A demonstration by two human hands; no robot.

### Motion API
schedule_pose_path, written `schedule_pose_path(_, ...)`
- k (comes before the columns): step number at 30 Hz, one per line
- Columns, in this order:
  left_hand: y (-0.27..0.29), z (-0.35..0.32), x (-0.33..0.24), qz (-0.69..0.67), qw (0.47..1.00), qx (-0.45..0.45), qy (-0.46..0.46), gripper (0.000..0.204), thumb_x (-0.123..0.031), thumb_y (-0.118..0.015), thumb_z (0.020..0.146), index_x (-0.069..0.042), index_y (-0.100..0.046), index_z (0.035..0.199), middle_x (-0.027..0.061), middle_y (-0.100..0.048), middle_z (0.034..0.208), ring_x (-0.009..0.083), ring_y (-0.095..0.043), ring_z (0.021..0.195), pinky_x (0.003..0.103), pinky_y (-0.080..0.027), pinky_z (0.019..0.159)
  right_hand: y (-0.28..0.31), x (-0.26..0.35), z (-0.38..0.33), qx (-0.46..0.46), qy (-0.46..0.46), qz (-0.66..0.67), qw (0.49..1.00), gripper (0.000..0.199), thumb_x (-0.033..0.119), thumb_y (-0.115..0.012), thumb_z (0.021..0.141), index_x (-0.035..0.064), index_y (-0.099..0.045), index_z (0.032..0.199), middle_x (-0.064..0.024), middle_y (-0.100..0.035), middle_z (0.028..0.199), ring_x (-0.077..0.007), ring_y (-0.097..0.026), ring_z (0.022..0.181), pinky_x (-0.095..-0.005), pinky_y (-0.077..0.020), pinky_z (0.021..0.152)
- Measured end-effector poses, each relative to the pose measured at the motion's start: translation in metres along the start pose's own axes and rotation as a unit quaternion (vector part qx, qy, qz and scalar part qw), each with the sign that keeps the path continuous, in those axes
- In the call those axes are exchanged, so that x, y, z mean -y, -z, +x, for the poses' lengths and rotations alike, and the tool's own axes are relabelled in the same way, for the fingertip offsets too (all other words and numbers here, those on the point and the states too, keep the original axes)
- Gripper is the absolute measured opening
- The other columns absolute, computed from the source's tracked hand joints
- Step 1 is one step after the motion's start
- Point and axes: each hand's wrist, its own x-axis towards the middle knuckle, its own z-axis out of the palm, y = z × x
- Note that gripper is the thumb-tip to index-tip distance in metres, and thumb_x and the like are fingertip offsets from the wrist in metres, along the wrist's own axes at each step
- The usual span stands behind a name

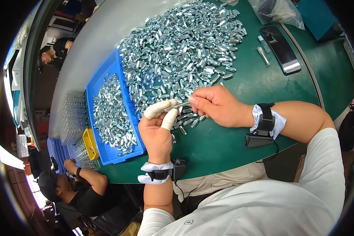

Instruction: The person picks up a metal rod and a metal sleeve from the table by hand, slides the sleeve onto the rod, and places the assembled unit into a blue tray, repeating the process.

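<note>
Item: one small silver metal pin point(181, 105), long axis near level, running left-right with its right end slightly higher, above the green table point(240, 90) at the near edge of the heap of metal parts point(181, 51). Left hand point(158, 129), thumb and forefinger in white cots, pinches its left end; right hand point(218, 106) pinches its right end. Blue tray point(106, 153) of like parts lies left.

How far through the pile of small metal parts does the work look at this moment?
Looks done: a layer of silvery parts lies in the blue tray. In hand: the left hand, with white finger cots, and the right hand pinch one small metal piece between them. Left: the big heap of metal parts on the green table looks much larger than the tray's share, so most seems to remain.
</note>
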Motion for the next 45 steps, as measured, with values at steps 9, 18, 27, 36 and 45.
schedule_pose_path(9,-0.004,-0.001,-0.002,0.023,1.000,-0.006,0.019,0.023,0.009,-0.067,0.085,0.004,-0.063,0.108,0.0158,-0.069,0.105,0.0200,-0.069,0.093,0.030,-0.057,0.082,0.002,-0.003,0.001,-0.007,0.023,-0.049,0.999,0.029,0.020,-0.051,0.101,0.0005,-0.060,0.081,-0.0021,-0.058,0.066,-0.0084,-0.055,0.062,-0.0256,-0.0465,0.058)
schedule_pose_path(18,0.003,-0.003,-0.014,0.149,0.987,0.009,0.054,0.013,0.001,-0.070,0.087,0.004,-0.068,0.099,0.0096,-0.071,0.087,0.0141,-0.067,0.075,0.024,-0.054,0.068,0.001,-0.001,-0.002,0.006,0.053,-0.070,0.996,0.024,0.015,-0.053,0.099,-0.0002,-0.061,0.082,-0.0051,-0.059,0.065,-0.0113,-0.057,0.061,-0.0284,-0.0467,0.058)
schedule_pose_path(27,0.004,-0.005,-0.004,0.153,0.984,0.048,0.080,0.012,-0.009,-0.067,0.092,0.002,-0.070,0.096,0.0055,-0.068,0.077,0.0097,-0.060,0.062,0.022,-0.048,0.057,-0.001,-0.004,0.001,0.017,0.084,-0.111,0.990,0.023,0.015,-0.054,0.099,-0.0009,-0.062,0.084,-0.0056,-0.060,0.066,-0.0124,-0.058,0.061,-0.0292,-0.0468,0.057)
schedule_pose_path(36,0.045,0.011,-0.053,0.226,0.953,-0.192,-0.064,0.017,-0.010,-0.065,0.094,0.000,-0.068,0.107,0.0069,-0.068,0.083,0.0088,-0.058,0.065,0.021,-0.046,0.058,0.001,0.000,-0.001,0.004,0.052,-0.043,0.998,0.029,0.020,-0.051,0.101,0.0004,-0.062,0.082,-0.0043,-0.059,0.065,-0.0110,-0.056,0.060,-0.0285,-0.0459,0.058)
schedule_pose_path(45,0.007,0.045,-0.034,0.396,0.918,-0.001,-0.019,0.023,-0.008,-0.070,0.089,-0.003,-0.066,0.111,0.0054,-0.068,0.092,0.0104,-0.058,0.067,0.025,-0.048,0.061,0.000,-0.003,-0.002,0.005,0.046,-0.043,0.998,0.031,0.022,-0.050,0.101,0.0011,-0.061,0.080,-0.0040,-0.059,0.064,-0.0101,-0.055,0.059,-0.0282,-0.0453,0.057)
